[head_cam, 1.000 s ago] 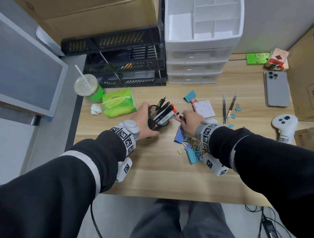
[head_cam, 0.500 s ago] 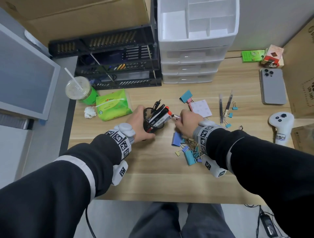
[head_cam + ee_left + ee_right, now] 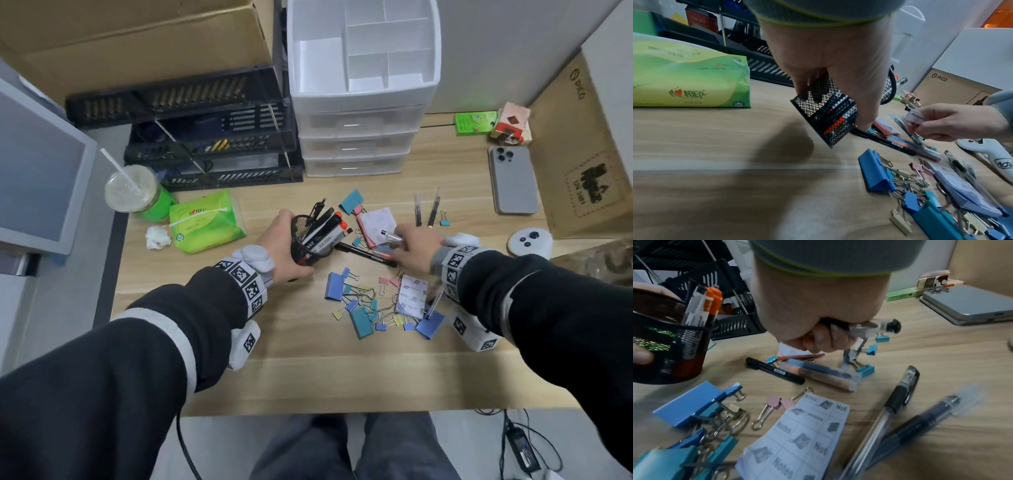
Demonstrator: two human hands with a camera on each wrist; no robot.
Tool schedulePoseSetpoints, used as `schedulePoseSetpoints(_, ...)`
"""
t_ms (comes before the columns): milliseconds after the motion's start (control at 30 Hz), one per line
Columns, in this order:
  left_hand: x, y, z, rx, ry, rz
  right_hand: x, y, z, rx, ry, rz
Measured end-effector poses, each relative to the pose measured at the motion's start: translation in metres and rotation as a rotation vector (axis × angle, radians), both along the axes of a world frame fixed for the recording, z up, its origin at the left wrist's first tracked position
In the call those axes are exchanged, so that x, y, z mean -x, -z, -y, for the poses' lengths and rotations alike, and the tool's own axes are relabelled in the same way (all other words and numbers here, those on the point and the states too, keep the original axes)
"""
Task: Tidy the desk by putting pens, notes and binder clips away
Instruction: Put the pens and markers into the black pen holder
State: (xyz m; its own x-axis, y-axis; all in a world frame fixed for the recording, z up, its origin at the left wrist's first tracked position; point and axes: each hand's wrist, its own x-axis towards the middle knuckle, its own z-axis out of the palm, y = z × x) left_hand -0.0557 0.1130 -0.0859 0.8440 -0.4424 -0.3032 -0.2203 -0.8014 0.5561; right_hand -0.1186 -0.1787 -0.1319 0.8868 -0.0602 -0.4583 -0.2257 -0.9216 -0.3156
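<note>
My left hand (image 3: pixel 286 248) grips a black mesh pen holder (image 3: pixel 310 245), tilted toward the right with several markers in it; in the left wrist view the pen holder (image 3: pixel 828 112) hangs above the desk. My right hand (image 3: pixel 402 241) pinches a clear pen (image 3: pixel 390 235) above the pink sticky notes (image 3: pixel 375 222); the right wrist view shows my fingers curled round the clear pen (image 3: pixel 877 326). A black marker (image 3: pixel 363 254) lies between the hands. Binder clips (image 3: pixel 358 308) and a notes pad (image 3: pixel 412 299) lie nearer me. Two more pens (image 3: pixel 426 210) lie further back.
A white drawer unit (image 3: pixel 359 137) and black trays (image 3: pixel 205 147) stand at the back. A tissue pack (image 3: pixel 205 224) and a lidded cup (image 3: pixel 133 193) are on the left. A phone (image 3: pixel 512 180), a white controller (image 3: pixel 529 241) and a cardboard box (image 3: pixel 582 164) are on the right.
My right hand has drawn back to the right from the holder's mouth and now holds a clear pen. My left hand still holds the tilted holder.
</note>
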Motion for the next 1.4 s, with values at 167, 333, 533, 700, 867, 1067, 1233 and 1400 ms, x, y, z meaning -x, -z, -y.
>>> schedulePoseSetpoints(167, 0.002, 0.002, -0.001, -0.007, -0.008, -0.009, 0.000, 0.005, -0.010, 0.157, -0.062, -0.141)
schedulePoseSetpoints(333, 0.005, 0.004, -0.004, -0.013, -0.014, 0.001, 0.001, 0.008, -0.011, 0.262, -0.166, -0.157)
schedulePoseSetpoints(533, 0.006, 0.004, -0.004, -0.011, -0.023, 0.004, 0.001, -0.008, -0.009, 0.250, -0.228, -0.037)
schedulePoseSetpoints(700, 0.004, 0.002, -0.007, -0.006, -0.038, 0.016, -0.015, -0.015, -0.029, 0.219, -0.231, -0.016)
schedulePoseSetpoints(867, 0.006, 0.004, -0.015, -0.014, -0.039, 0.021, -0.023, -0.003, -0.058, 0.182, -0.231, -0.041)
schedulePoseSetpoints(1067, 0.010, 0.008, -0.023, -0.026, -0.042, 0.017, -0.027, -0.008, -0.072, 0.236, -0.248, -0.172)
schedulePoseSetpoints(1233, 0.008, 0.007, -0.022, -0.043, -0.049, -0.002, -0.026, -0.020, -0.067, 0.182, -0.257, -0.248)
schedulePoseSetpoints(1400, 0.003, -0.003, -0.014, -0.074, -0.022, -0.028, -0.030, -0.047, -0.050, 0.075, -0.135, -0.238)
